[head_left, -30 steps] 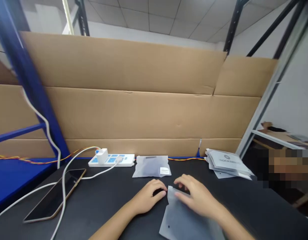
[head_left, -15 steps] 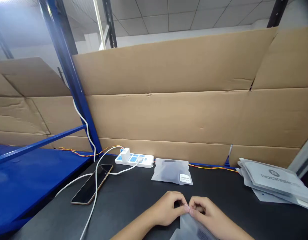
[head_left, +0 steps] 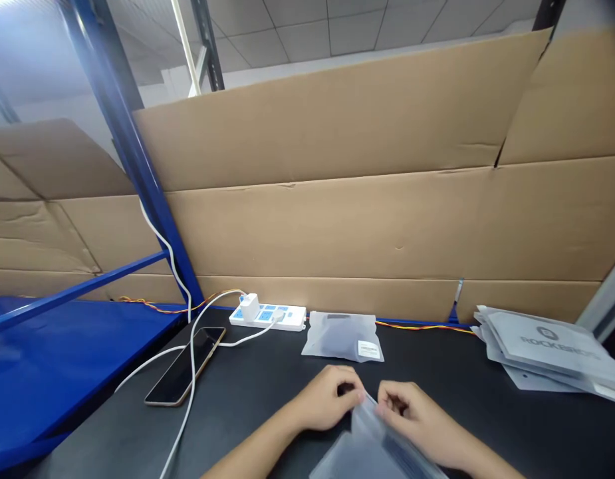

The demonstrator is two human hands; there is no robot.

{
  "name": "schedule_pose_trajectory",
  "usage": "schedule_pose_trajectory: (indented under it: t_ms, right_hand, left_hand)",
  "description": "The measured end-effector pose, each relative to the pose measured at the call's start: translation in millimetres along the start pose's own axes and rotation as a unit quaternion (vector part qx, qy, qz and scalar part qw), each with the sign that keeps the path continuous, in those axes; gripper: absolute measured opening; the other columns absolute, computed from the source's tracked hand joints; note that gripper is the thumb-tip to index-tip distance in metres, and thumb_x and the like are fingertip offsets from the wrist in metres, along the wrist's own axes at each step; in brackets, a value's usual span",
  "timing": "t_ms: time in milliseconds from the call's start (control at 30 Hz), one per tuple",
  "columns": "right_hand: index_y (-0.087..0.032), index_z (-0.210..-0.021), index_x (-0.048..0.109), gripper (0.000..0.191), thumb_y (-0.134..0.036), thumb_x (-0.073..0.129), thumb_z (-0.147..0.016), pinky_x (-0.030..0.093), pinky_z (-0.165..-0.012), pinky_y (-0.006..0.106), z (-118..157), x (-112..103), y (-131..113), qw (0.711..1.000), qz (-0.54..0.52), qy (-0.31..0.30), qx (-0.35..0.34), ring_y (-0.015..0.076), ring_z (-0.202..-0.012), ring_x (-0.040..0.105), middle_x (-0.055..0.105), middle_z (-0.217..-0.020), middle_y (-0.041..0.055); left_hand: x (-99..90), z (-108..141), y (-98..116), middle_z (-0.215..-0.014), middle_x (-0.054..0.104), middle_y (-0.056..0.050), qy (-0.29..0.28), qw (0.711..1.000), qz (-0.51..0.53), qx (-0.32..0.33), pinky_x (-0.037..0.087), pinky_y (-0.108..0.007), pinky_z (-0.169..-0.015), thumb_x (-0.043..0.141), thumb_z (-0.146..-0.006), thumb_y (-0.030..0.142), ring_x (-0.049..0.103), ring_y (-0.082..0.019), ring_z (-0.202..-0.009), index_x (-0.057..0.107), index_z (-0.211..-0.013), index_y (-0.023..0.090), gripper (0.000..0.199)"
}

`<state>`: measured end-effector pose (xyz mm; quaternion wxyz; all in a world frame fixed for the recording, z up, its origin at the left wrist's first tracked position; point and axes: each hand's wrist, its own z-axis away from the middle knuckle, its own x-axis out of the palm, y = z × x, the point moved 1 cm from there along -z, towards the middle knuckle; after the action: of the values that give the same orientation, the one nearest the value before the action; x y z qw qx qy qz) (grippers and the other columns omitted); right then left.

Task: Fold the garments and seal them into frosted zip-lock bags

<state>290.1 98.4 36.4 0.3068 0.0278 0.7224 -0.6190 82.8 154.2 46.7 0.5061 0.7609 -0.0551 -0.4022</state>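
The person's left hand (head_left: 327, 399) and right hand (head_left: 411, 419) are working close together at the bottom of the view, with both forearms coming in from below and turning toward each other. The hands are not touching one another (a small gap is staying between them), but both are curling their fingers around the upper edge of a frosted plastic bag (head_left: 367, 446), so they are holding it between them. This bag is sitting at the front of the black desk (head_left: 487, 426), with its upper part lifted and tilted up. A darker shape is showing through the film, but I cannot tell what it is. Just beyond the hands, a second frosted bag (head_left: 340, 336) is lying flat, with a dark item inside and a white label (head_left: 368, 349) on its corner. On the right, a stack of grey printed bags (head_left: 546, 349) is lying on the desk, and the top one is carrying the word ROCKBROS. On the left, a white power strip (head_left: 267, 318) with a white charger (head_left: 249, 307) is sitting near a dark phone (head_left: 185, 366), and a white cable (head_left: 191, 379) is crossing over it. Cardboard sheets (head_left: 337, 233) are standing along the back of the desk.
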Motion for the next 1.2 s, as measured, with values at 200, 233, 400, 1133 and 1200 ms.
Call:
schedule_pose_trajectory:
  t_ms: [200,233,400,1133,1200]
  right_hand:
    - [-0.021,-0.069,0.041,0.035,-0.045,0.052,-0.092,0.031,-0.053,0.021,6,-29,4,0.996,-0.066,-0.045,0.027,0.0099,-0.058,0.039,0.039,-0.063,-0.0073]
    - [-0.021,-0.069,0.041,0.035,-0.046,0.052,-0.092,0.033,-0.053,0.021,7,-32,4,0.994,-0.081,-0.059,0.035,0.01,-0.058,0.041,0.04,-0.063,-0.0071]
    - [-0.02,-0.068,0.048,0.033,-0.042,0.066,-0.083,0.042,-0.054,0.022,17,-37,5,0.974,-0.127,-0.171,0.079,0.0111,-0.057,0.05,0.047,-0.062,-0.0061]
    - [-0.021,-0.076,0.064,0.011,-0.016,0.065,-0.066,0.046,-0.076,0.027,5,4,-26,0.994,0.0,-0.077,-0.072,0.0198,-0.084,0.059,0.064,-0.089,-0.0011]
    - [-0.02,-0.073,0.059,0.009,-0.018,0.065,-0.066,0.044,-0.072,0.025,3,-2,-16,0.999,-0.01,-0.029,-0.023,0.0181,-0.079,0.057,0.061,-0.081,-0.0027]
  left_hand:
    - [-53.3,-7,-29,-0.073,0.054,0.001,0.136,0.99,-0.005,-0.046,0.039,-0.024,-0.061,0.048,-0.094,0.036,0.049,-0.014,-0.066,0.056,-0.076,0.017,0.027]
    - [-57.5,-7,-32,-0.072,0.052,0.002,0.15,0.987,-0.007,-0.05,0.038,-0.024,-0.061,0.047,-0.094,0.039,0.048,-0.014,-0.065,0.054,-0.076,0.018,0.028]
    - [-38.9,-5,-31,-0.073,0.048,0.003,0.173,0.984,-0.008,-0.045,0.038,-0.026,-0.066,0.039,-0.098,0.042,0.046,-0.015,-0.069,0.048,-0.078,0.02,0.031]
    - [23.0,4,-6,-0.081,0.06,0.0,0.133,0.986,-0.104,-0.009,0.042,-0.028,-0.072,0.028,-0.104,0.036,0.058,-0.018,-0.077,0.049,-0.087,0.023,0.03]
    - [22.3,5,-4,-0.08,0.061,-0.001,0.125,0.982,-0.138,-0.013,0.042,-0.028,-0.071,0.027,-0.104,0.036,0.06,-0.019,-0.076,0.049,-0.089,0.024,0.03]
